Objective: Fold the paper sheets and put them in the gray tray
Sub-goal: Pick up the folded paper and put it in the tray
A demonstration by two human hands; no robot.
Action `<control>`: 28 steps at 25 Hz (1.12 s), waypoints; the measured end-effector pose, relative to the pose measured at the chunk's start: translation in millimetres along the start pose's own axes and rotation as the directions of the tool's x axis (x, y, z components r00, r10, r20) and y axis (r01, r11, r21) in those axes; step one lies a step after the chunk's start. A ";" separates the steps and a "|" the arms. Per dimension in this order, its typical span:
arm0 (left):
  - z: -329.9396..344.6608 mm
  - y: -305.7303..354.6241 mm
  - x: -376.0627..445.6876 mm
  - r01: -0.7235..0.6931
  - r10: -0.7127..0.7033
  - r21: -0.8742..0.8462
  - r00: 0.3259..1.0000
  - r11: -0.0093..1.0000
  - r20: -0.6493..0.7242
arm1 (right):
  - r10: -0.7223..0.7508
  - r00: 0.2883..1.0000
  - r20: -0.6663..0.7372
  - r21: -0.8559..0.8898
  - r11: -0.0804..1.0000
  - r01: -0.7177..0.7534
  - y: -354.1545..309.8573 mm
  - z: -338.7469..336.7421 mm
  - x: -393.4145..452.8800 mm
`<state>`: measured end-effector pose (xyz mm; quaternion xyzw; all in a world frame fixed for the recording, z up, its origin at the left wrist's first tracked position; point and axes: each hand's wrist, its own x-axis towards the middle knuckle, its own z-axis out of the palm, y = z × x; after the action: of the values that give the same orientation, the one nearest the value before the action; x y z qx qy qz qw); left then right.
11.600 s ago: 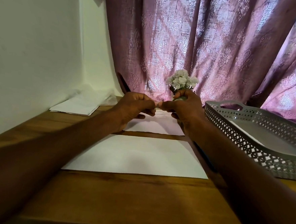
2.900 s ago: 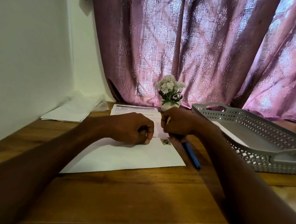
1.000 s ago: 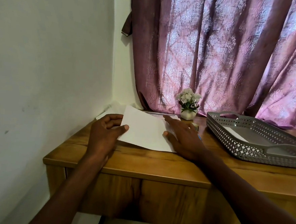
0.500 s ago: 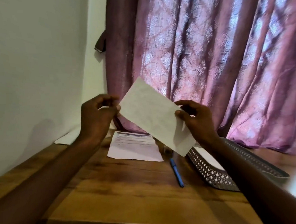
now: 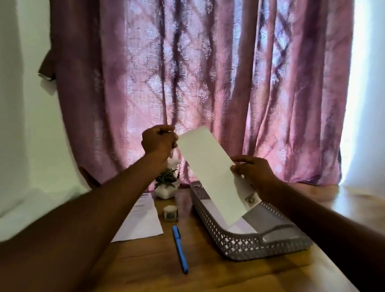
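Both hands, left hand [image 5: 159, 140] and right hand [image 5: 251, 169], pinch the folded sheet [image 5: 210, 170] by opposite edges, tilting it above the gray tray [image 5: 243, 246], apparently to drop it in.

A: Logging colours. Folded paper sheet [image 5: 210, 170] is showing plain white, with a small dark-and-pale square mark near its lower right edge. Gray tray [image 5: 237, 244] is showing gray, its walls pierced in a diamond lattice pattern.

B: Noting the curtain [image 5: 192, 66]: it is reading mauve-pink, carrying a paler woven diamond motif. Pen [image 5: 180, 250] is showing blue.

A: Worktop [image 5: 223, 282] is showing warm brown wood grain. Printed sheet [image 5: 143, 222] is showing white with dark text lines. Flower pot [image 5: 166, 190] is showing white, leaves green, blossoms white.

B: Wall [image 5: 7, 110] is reading white.
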<state>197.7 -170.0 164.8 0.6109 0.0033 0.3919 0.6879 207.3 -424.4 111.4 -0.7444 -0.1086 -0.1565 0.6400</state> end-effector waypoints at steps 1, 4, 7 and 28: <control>12.2 -14.1 -0.3 0.042 -0.041 0.030 0.999 0.999 -0.019 | 0.032 0.999 0.019 -0.085 0.996 -0.030 11.8 -5.1 1.2; 36.8 -58.5 -7.1 0.067 -0.065 0.161 0.998 0.985 -0.018 | 0.124 0.987 0.102 -0.303 0.949 -0.088 38.5 -17.5 2.5; 48.1 -93.1 -14.4 0.023 -0.053 0.338 0.995 0.941 0.081 | 0.232 0.962 0.147 -0.461 0.876 -0.141 53.5 -29.9 6.7; 16.9 -108.4 -82.6 -0.036 -0.202 0.656 0.938 0.754 0.283 | 0.638 0.763 0.098 -0.847 0.457 -0.273 50.2 26.5 14.7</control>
<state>206.6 -223.2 38.6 0.8686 0.0495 0.2244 0.4390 241.7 -406.7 67.3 -0.9619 0.0520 0.1521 0.2212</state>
